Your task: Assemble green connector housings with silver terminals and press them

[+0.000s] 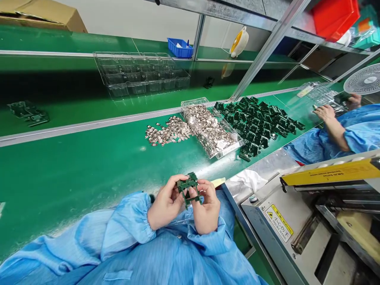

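A green circuit board (191, 179) with cut-out openings is held close to my body, above the near edge of the bench. My left hand (166, 204) pinches its left side between thumb and fingers. On its right side, my right hand (207, 206) grips it, the thumb lying over the front. Beyond my hands, small silvery metal parts (170, 131) lie in a loose pile. More of them fill a clear plastic tray (218, 152). Right of that tray spreads a large heap of dark green circuit boards (255, 120). A pale yellow strip (219, 182) sticks out beside my right hand.
A machine with a yellow bar (329, 174) and a warning label stands close on my right, near a white cloth (249, 180). A co-worker's hand (326, 113) is at the far right. Clear trays (142, 75) and a blue bin (180, 48) stand farther back.
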Tool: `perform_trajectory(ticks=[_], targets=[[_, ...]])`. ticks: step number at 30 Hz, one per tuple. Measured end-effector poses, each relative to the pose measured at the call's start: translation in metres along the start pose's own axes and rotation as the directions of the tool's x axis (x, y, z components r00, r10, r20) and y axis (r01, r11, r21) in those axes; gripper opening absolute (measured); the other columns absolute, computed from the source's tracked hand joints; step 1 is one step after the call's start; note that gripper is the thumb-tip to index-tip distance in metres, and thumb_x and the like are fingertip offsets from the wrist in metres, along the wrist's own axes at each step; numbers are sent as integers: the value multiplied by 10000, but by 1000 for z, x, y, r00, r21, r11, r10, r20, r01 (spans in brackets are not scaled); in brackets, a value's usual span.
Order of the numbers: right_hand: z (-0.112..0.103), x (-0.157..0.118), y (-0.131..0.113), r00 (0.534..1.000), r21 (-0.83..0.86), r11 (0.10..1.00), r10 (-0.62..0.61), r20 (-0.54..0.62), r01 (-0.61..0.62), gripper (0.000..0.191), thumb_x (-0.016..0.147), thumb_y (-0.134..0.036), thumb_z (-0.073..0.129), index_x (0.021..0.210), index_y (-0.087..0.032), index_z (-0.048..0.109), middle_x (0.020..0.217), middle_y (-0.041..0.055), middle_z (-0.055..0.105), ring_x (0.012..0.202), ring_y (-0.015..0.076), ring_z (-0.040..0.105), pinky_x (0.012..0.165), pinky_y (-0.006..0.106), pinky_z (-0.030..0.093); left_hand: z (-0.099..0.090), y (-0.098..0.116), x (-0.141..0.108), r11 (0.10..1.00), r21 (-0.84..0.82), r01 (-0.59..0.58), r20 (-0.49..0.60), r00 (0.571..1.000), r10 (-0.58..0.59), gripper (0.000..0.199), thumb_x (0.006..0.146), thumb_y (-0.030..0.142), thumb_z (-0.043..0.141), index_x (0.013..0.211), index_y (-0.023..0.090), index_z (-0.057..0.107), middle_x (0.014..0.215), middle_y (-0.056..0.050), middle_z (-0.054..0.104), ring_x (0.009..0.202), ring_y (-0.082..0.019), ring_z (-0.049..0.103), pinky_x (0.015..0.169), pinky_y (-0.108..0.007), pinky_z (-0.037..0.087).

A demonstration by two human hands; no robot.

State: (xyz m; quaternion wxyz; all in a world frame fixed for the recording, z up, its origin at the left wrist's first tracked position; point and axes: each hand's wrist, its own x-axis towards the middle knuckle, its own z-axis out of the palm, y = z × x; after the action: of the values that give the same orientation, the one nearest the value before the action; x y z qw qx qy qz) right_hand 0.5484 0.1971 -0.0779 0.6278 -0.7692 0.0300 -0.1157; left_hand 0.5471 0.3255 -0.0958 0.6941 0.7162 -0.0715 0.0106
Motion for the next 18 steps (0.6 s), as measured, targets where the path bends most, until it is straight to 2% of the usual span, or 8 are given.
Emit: perform_trajectory(ticks=[3,5,12,18], targets=[[-1,0,0,993,152,983,100,60,-108,139,806,-320,677,826,-192,630,841,43,634,747,187,595,662,290,496,1,4,0,1000,11,22,-21,1000,-22,295,918,303,539,1199,249,472,904,-22,625,740,-152,596,619,-241,477],[-1,1,-1,987,198,968,145,64,-155,160,770,-325,707,807,-186,637,784,36,647,701,178,600,633,277,507,2,6,-1,999,11,39,-34,999,-38,279,919,292,531,1190,251,480,894,-16,623,729,-147,590,616,-238,478],[1,1,1,978,253,945,207,25,-207,203,671,-343,743,696,-195,606,643,13,634,579,158,576,520,252,507,7,11,-4,998,16,59,-98,994,-57,265,868,255,570,1129,247,524,888,-10,632,710,-144,601,605,-232,498],[-9,-10,4,973,302,926,230,25,-226,213,693,-367,730,704,-202,595,620,0,616,560,154,566,524,259,508,8,9,-10,997,63,41,-6,999,-41,290,872,266,581,1154,227,528,926,-25,641,758,-147,615,643,-232,509]])
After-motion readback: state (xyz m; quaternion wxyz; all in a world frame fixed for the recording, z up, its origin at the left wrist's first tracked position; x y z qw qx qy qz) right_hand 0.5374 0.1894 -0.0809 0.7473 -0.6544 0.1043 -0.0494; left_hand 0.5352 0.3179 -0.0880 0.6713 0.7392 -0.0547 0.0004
